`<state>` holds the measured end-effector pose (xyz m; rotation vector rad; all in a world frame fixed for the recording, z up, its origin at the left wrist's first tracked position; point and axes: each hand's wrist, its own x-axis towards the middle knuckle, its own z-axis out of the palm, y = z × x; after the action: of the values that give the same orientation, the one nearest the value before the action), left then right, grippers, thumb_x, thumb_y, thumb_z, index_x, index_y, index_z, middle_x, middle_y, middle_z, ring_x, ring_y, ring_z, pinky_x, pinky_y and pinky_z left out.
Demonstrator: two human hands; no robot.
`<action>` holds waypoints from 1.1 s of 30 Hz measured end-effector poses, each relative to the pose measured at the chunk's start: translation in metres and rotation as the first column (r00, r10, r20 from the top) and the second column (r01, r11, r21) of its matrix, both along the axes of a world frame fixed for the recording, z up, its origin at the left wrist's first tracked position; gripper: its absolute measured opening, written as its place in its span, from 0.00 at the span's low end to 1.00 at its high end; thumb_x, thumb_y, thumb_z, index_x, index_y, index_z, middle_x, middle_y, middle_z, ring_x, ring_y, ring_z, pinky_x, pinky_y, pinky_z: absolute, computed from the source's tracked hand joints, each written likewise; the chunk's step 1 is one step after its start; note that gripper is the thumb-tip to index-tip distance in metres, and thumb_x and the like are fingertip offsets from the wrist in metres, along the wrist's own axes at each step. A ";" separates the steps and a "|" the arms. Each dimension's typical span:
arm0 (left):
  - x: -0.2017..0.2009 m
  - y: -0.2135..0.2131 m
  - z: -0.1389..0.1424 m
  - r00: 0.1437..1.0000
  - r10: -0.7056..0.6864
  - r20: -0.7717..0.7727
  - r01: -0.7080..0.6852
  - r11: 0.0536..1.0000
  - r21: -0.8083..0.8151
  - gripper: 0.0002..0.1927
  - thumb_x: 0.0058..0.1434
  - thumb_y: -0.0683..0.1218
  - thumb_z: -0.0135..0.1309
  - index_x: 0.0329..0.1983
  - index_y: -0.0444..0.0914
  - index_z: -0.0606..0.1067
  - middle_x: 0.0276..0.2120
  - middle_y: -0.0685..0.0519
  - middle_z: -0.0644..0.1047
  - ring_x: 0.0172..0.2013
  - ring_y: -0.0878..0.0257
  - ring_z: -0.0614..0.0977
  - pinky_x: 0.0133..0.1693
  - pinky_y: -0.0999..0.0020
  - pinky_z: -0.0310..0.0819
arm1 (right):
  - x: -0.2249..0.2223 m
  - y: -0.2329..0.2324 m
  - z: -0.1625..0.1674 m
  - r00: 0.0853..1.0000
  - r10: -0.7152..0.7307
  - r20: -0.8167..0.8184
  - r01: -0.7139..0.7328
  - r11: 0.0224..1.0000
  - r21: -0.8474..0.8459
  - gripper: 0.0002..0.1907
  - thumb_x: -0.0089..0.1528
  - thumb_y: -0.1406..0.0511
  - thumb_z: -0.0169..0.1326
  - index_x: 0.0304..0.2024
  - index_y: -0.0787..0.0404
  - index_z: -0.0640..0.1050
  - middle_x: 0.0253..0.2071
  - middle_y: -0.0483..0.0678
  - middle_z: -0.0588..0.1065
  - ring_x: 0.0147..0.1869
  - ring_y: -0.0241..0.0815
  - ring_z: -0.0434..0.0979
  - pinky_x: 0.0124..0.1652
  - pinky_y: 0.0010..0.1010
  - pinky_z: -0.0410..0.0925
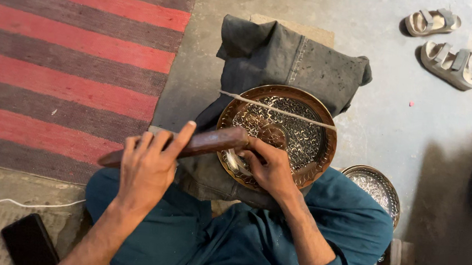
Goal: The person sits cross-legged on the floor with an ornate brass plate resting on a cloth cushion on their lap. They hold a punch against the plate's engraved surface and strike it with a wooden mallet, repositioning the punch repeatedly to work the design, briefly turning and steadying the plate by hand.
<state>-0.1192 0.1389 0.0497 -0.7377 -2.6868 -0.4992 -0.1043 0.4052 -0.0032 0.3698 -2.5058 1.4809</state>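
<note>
An engraved brass plate (294, 132) is propped at the centre of the view on a dark folded cloth (285, 58), with a pale cord (276, 110) stretched across its upper part. A long wooden-handled tool (191, 145) is gripped by the left hand (147, 168), fingers wrapped around the shaft and the forefinger laid along it, its tip pressed at the plate's nine o'clock edge. The right hand (269, 168) is curled over the tip, pinching and steadying it against the metal. The surface work appears to be under way; steady pressure and a firmly held plate are called for next. A second plate (376, 187) lies at four o'clock, sandals (444, 44) at one o'clock.
</note>
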 end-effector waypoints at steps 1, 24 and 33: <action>0.000 0.000 0.001 1.000 -0.012 0.020 0.010 0.997 0.079 0.45 0.50 0.38 0.61 0.73 0.48 0.62 0.42 0.49 0.75 0.45 0.51 0.77 0.47 0.51 0.66 | 0.000 0.000 0.001 1.000 0.011 -0.003 -0.011 1.000 -0.022 0.15 0.61 0.75 0.59 0.50 0.62 0.80 0.40 0.49 0.83 0.42 0.39 0.85 0.42 0.28 0.76; 0.003 0.003 -0.009 1.000 0.014 0.023 -0.013 1.000 -0.009 0.44 0.51 0.38 0.63 0.72 0.48 0.62 0.44 0.49 0.74 0.46 0.51 0.77 0.52 0.48 0.70 | 0.001 0.004 0.006 0.997 0.063 -0.038 -0.065 0.997 -0.052 0.19 0.61 0.76 0.58 0.55 0.63 0.78 0.42 0.50 0.82 0.44 0.42 0.85 0.45 0.30 0.76; 0.008 -0.002 -0.006 0.984 0.109 0.138 -0.099 0.992 -0.077 0.41 0.50 0.39 0.63 0.70 0.48 0.67 0.43 0.49 0.74 0.44 0.50 0.79 0.50 0.50 0.72 | 0.003 0.002 0.002 0.998 0.001 -0.062 -0.006 0.997 -0.075 0.18 0.61 0.76 0.58 0.54 0.65 0.77 0.45 0.52 0.82 0.47 0.41 0.85 0.46 0.29 0.75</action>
<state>-0.1108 0.1373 0.0438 -0.5960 -2.8707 -0.4500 -0.1011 0.4071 -0.0011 0.4014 -2.3962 1.5356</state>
